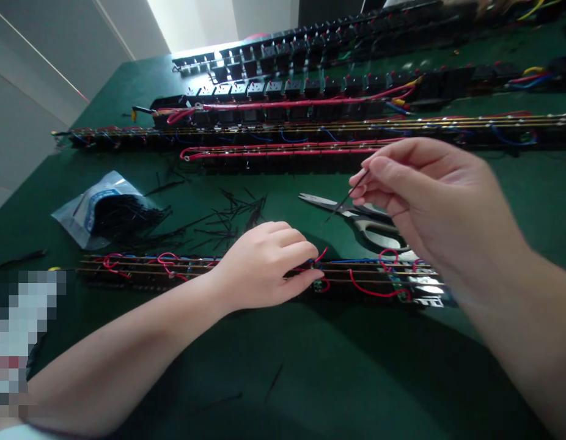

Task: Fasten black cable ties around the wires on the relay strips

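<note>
My right hand (pixel 425 189) pinches a thin black cable tie (pixel 351 194) between thumb and fingertips, above the table. The tie's free end slants down to the left, over the scissors (pixel 372 229). My left hand (pixel 274 266) is closed, thumb and fingers curled round wires on the near power strip (pixel 140 282). A red wire (pixel 323 253) sticks up beside these fingertips. Along the strip run long brass-coloured bars, a blue wire and several looped red wires. The fingers hide part of the strip, and my right forearm covers its right end.
Loose black cable ties (pixel 223 217) lie scattered beyond the near strip. An open plastic bag (pixel 84 214) of black ties lies at left on the green table (pixel 246 360). Farther back, several long black strips (pixel 264 88) with red wires span the table.
</note>
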`<state>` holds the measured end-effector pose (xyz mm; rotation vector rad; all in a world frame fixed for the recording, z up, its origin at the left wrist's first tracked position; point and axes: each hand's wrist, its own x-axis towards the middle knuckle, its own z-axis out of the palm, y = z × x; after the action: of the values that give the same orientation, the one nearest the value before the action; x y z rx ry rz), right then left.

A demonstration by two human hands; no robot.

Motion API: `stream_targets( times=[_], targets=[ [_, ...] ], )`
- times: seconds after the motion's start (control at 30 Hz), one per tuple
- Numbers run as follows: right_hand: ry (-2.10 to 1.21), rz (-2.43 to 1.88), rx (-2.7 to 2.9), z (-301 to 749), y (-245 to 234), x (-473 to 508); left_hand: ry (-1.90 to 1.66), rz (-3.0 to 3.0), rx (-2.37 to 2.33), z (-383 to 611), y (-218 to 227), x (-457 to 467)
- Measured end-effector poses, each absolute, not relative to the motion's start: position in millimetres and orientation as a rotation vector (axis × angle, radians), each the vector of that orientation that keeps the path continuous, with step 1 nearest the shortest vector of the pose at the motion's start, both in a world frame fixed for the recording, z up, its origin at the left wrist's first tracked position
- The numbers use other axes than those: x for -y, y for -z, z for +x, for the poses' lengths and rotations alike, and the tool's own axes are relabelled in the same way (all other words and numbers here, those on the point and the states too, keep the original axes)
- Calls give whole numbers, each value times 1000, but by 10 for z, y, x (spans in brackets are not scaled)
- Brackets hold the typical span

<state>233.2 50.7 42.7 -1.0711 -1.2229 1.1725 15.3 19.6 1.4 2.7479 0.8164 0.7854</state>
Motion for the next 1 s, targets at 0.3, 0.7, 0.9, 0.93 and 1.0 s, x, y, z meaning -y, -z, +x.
stream_targets(
  times=[0.3, 0.7, 0.9, 0.93, 1.0],
  targets=[
    [-1271, -1169, 1421, 2370, -137, -367, -507, 2765, -781, 138, -77, -204],
    [-1351, -1172, 1460, 2385, -35, -362, -550, 2768, -742, 133, -57, -201],
    [-1386, -1196, 1649, 2391, -51, -358, -517, 2831, -740, 136, -67, -207],
    [-1377, -1200, 1679, 2392, -53, -358, -512, 2852, -738, 136, -70, -207],
    [-1356, -1213, 1732, 2395, -54, -359, -494, 2905, -719, 138, -75, -207]
  ],
)
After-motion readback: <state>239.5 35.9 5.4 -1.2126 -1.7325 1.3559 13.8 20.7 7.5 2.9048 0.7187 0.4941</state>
